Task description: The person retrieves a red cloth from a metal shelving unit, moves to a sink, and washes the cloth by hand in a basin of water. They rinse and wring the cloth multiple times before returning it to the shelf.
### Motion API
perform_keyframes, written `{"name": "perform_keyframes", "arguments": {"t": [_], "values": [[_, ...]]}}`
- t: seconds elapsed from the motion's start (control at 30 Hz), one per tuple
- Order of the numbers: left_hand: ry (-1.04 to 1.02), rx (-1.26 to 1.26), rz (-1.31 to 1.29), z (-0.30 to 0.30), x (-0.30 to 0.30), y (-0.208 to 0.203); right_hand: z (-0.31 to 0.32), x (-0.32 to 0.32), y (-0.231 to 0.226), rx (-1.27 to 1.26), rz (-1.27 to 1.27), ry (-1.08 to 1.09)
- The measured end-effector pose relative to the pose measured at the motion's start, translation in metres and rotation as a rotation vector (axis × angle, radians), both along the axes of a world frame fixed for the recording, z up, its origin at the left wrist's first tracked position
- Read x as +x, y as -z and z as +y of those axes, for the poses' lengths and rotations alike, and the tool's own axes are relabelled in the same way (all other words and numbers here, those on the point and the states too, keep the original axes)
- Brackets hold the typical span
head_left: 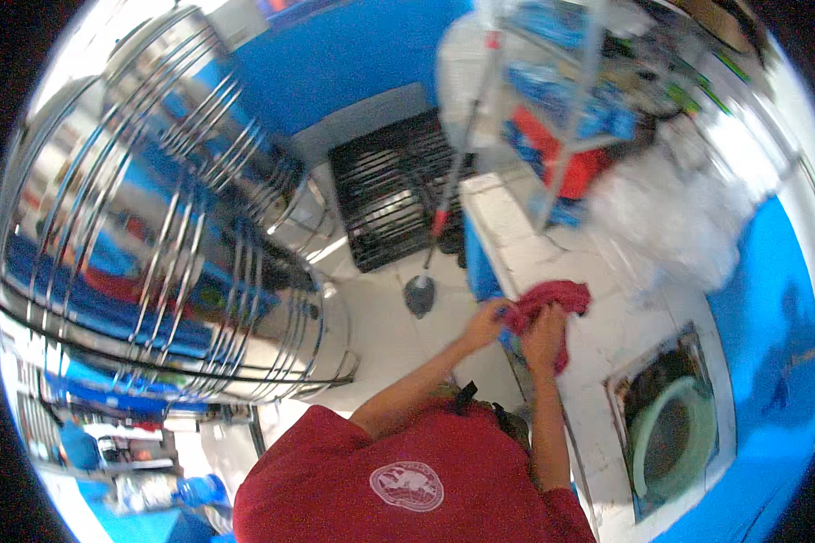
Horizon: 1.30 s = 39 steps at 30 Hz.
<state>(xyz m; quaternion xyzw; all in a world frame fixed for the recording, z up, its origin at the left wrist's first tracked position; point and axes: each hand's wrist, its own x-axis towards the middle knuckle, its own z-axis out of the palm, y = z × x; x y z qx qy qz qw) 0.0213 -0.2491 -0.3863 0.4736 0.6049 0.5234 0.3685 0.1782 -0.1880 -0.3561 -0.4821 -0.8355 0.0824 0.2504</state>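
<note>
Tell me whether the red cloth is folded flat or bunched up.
Bunched up: the red cloth sits crumpled between the left hand and right hand on the white tiled counter.

Left hand (485, 324): gripping one end of a dark red cloth (552, 301) at the bench's near edge.
Right hand (545, 337): closed on the same cloth, just beside the left.
Bench (607, 335): white tiled top with a blue front.
Basin (675, 434): round, pale green, set in a square hole in the bench.
Tank (154, 226): big shiny ribbed steel, standing on the floor left of the person.
Mop (423, 290): leaning by a black crate (385, 190).
</note>
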Motion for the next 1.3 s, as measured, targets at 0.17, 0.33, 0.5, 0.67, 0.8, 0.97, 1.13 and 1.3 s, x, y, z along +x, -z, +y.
{"name": "perform_keyframes", "arguments": {"t": [0.17, 0.33, 0.5, 0.67, 0.8, 0.97, 1.13, 1.3], "values": [[0.102, 0.121, -0.228, -0.015, 0.01, -0.001, -0.021, 0.007, 0.026, -0.098, -0.127, 0.085], [0.064, 0.148, -0.269, -0.029, -0.025, -0.01, -0.022, 0.0, 0.016, 0.06, -0.16, -0.048], [-0.041, 0.029, -0.569, -0.042, -0.068, 0.0, 0.034, -0.052, 0.008, -0.05, -0.257, -0.29], [-0.103, 0.111, -0.687, -0.024, -0.103, 0.017, 0.09, -0.136, -0.002, -0.022, -0.229, -0.427], [-0.234, 0.115, -0.658, -0.003, -0.138, 0.027, 0.136, -0.198, -0.007, 0.01, -0.218, -0.403], [-0.239, -0.144, -0.613, 0.042, -0.173, 0.028, 0.179, -0.233, 0.001, 0.08, -0.219, -0.457], [-0.205, -0.162, -0.304, 0.105, -0.154, 0.02, 0.215, -0.259, 0.007, -0.016, -0.2, -0.463], [-0.053, -0.205, -0.253, 0.142, -0.137, 0.02, 0.239, -0.278, 0.012, -0.015, -0.211, -0.483]]}}
